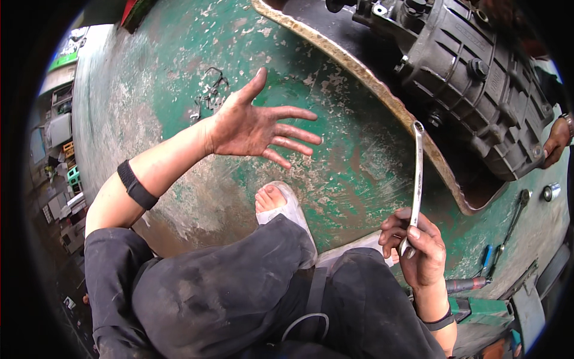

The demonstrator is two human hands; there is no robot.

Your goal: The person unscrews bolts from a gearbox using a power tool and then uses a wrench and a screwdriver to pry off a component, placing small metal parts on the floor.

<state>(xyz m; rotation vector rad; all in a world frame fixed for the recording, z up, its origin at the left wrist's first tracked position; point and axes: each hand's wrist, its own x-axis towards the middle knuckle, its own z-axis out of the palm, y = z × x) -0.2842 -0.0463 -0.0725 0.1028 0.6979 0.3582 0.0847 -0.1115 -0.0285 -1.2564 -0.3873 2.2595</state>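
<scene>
My left hand (pixel 254 127) is held out over the floor with its fingers spread and the thumb up; nothing is in it. In my right hand (pixel 426 254) is a combination wrench (pixel 418 173), gripped near its open end, with the ring end pointing up and away from me. That ring end appears in front of the rusty rim of a dark metal tray (pixel 382 96). A grey ribbed gearbox housing (pixel 478 72) with bolts along it sits in the tray at the upper right.
Another person's hand (pixel 557 142) touches the gearbox's right end. A ratchet (pixel 515 221), a socket (pixel 550 192), a blue-handled tool (pixel 487 257) and a green case (pixel 487 313) lie at the right. Dark wire-like pieces (pixel 210 90) lie on the worn green floor (pixel 179 66).
</scene>
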